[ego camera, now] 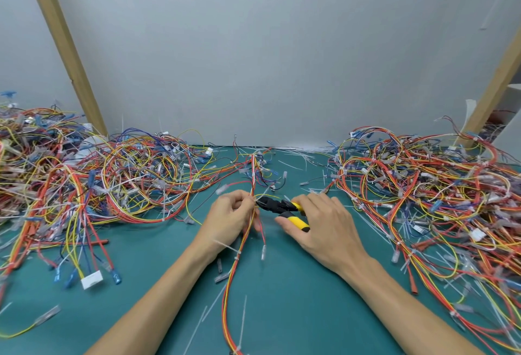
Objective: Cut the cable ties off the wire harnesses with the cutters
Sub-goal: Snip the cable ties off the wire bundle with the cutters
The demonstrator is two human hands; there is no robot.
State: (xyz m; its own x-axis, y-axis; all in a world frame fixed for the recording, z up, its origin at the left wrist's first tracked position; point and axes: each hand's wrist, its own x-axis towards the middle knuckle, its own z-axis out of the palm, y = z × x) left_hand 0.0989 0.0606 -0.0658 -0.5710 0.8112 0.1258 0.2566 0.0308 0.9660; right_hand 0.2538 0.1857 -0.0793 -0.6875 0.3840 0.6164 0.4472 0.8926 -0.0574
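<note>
A wire harness (236, 264) of red, orange and yellow wires runs from the table's near edge up the middle to the back. My left hand (229, 217) pinches it at mid-length. My right hand (324, 223) grips the yellow-and-black cutters (282, 208), whose black jaws point left and meet the harness right at my left fingertips. A white cable tie (230, 248) is still wrapped round the harness just below my left hand. Whether a tie sits between the jaws is hidden by my fingers.
Big tangled piles of harnesses lie on the left (84, 174) and the right (428, 185) of the green table (296, 304). Cut white tie pieces are scattered over the mat. Two slanted wooden posts (64, 44) lean against the grey wall.
</note>
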